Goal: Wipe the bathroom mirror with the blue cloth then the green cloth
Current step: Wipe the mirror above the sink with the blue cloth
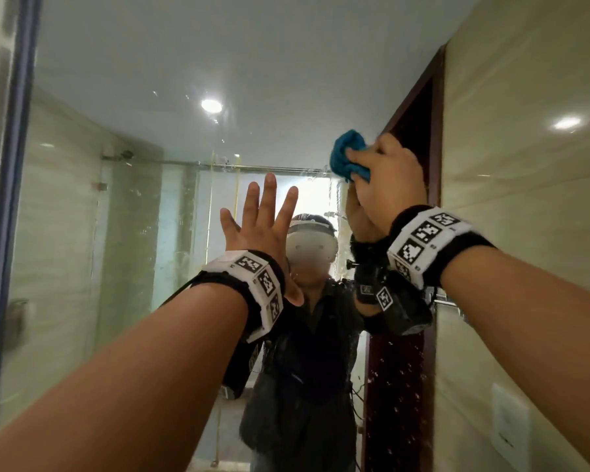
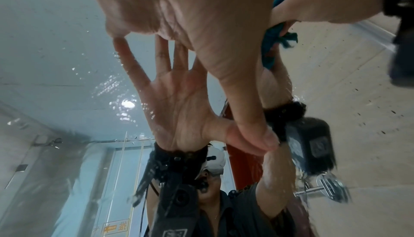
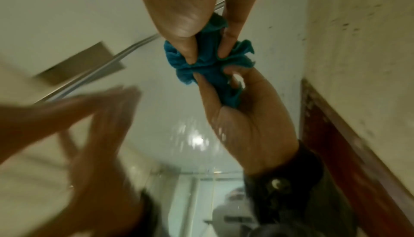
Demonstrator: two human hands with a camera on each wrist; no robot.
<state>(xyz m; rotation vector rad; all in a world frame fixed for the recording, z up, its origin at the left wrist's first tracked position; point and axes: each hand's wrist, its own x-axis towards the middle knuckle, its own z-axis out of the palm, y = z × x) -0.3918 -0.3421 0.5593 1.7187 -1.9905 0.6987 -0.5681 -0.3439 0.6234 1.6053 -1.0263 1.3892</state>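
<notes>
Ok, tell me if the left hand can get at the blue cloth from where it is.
Probably yes. The left hand is open, spread flat against the mirror, beside and below the right hand gripping the bunched blue cloth. Nothing lies between them, though the right hand's fingers cover much of it.

Wrists: black fabric wristbands, each carrying white blocks with black square-code markers
Left wrist: black cable
Forearms: bare, no sleeves
</notes>
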